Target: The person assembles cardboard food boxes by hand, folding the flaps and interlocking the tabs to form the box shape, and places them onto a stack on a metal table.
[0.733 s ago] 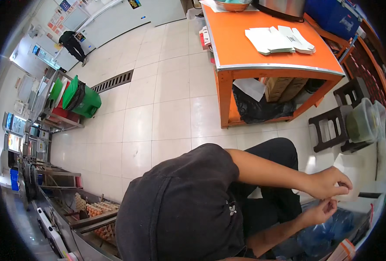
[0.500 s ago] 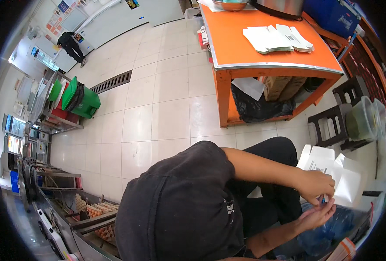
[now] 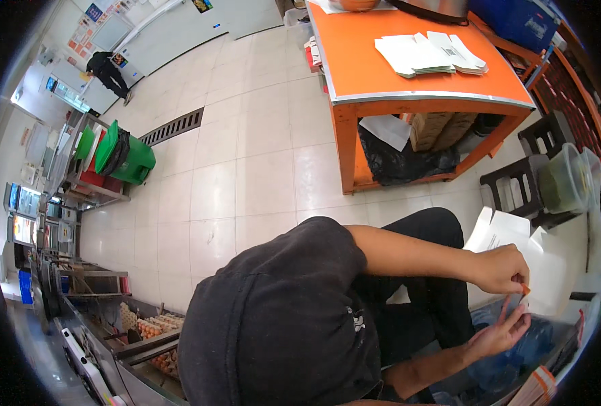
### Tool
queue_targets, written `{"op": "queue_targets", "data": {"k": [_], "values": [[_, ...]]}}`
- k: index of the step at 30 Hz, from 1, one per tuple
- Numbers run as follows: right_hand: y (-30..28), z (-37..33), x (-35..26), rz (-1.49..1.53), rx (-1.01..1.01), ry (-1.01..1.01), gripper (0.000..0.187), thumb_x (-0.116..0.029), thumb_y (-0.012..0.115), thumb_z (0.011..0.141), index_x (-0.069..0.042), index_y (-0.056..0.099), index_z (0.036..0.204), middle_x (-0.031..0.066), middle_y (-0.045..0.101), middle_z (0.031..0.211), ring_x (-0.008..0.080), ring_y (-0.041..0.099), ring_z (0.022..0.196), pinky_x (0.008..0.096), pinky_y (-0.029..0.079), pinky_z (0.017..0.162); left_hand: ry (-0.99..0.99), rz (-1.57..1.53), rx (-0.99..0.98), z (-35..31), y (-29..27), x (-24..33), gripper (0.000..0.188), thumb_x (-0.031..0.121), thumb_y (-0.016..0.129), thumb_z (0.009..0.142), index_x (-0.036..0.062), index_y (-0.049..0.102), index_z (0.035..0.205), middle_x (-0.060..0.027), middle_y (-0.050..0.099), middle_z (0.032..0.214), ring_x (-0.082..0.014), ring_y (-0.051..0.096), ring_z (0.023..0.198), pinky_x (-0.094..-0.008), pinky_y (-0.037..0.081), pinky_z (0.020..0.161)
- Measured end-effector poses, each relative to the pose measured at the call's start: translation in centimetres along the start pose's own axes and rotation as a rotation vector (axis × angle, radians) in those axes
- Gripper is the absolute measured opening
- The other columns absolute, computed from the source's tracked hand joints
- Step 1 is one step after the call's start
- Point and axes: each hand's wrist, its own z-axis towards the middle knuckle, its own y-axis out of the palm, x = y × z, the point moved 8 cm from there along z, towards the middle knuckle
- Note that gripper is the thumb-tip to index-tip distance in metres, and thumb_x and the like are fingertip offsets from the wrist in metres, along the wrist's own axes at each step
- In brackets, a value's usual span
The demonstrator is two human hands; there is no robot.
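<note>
My left hand (image 3: 502,268) has its fingertips pinched on a small thin object (image 3: 516,302) with an orange end and a greyish-blue side; its kind is too small to make out. Just below, my right hand (image 3: 495,340) is turned palm up, with thumb and fingertips closed on the lower part of that object. Behind the hands lies an unfolded white cardboard box (image 3: 497,233), partly covered by my left hand. A clear bluish plastic jug (image 3: 532,352) sits beneath my right hand.
An orange table (image 3: 354,68) bears a stack of flat white boxes (image 3: 419,55). Dark stools (image 3: 513,183) and a clear tub (image 3: 561,181) stand right. At left are a green bin (image 3: 136,159) and egg trays (image 3: 153,329). Another person (image 3: 108,73) bends over far off.
My left hand has risen a little, widening the gap between the hands. The orange end of the small object now shows between them. My right hand has barely moved, and its fingers have shifted.
</note>
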Motion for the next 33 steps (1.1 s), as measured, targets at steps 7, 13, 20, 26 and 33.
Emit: {"op": "queue_targets", "data": {"k": [7,13,20,26,33], "values": [[2.2,-1.0,-4.3,-0.402,-0.031,-0.331,0.032,-0.01,0.054,0.096,0.015,0.052,0.116,0.0203,0.048,0.132,0.0265,0.057,0.11,0.0354,0.052,0.095,-0.11,-0.096,-0.069,-0.2,0.2,0.7,0.022,0.016,0.069,0.078,-0.0009,0.071,0.091,-0.0161,0.07,0.081,-0.0255,0.069,0.073,-0.0333,0.053,0.068],[2.2,-1.2,-4.1,-0.306,0.0,-0.215,0.032,-0.011,0.055,0.096,0.014,0.053,0.115,0.0195,0.05,0.131,0.0254,0.057,0.108,0.0362,0.051,0.096,-0.099,-0.174,-0.118,-0.4,0.3,0.7,0.025,0.016,0.07,0.077,0.0007,0.07,0.096,-0.0149,0.071,0.085,-0.0222,0.069,0.078,-0.0317,0.053,0.07],[2.1,-1.7,-5.1,-0.471,0.017,-0.258,0.024,-0.014,0.057,0.094,0.007,0.059,0.105,0.0214,0.049,0.133,0.0273,0.054,0.116,0.0369,0.052,0.094,-0.157,-0.287,-0.104,-0.5,0.8,0.6,0.025,0.015,0.073,0.077,-0.0005,0.07,0.096,-0.0122,0.072,0.084,-0.0181,0.069,0.075,-0.0294,0.052,0.067],[2.0,-1.9,-5.2,-0.504,-0.069,-0.423,0.022,-0.013,0.058,0.094,0.006,0.059,0.106,0.022,0.05,0.133,0.0282,0.053,0.118,0.0389,0.047,0.096,-0.209,-0.34,-0.129,-0.5,0.8,0.0,0.027,0.017,0.076,0.074,-0.0005,0.071,0.095,-0.0107,0.072,0.082,-0.0157,0.068,0.073,-0.0278,0.052,0.066],[2.5,-2.5,-6.4,-0.509,-0.223,-0.58,0.031,-0.013,0.05,0.096,0.006,0.058,0.12,0.0199,0.046,0.138,0.0294,0.047,0.124,0.0394,0.039,0.103,-0.196,-0.456,-0.105,-0.1,1.2,0.0,0.028,0.019,0.076,0.075,-0.0003,0.071,0.095,-0.0103,0.072,0.085,-0.0138,0.067,0.075,-0.0273,0.052,0.066]]}}
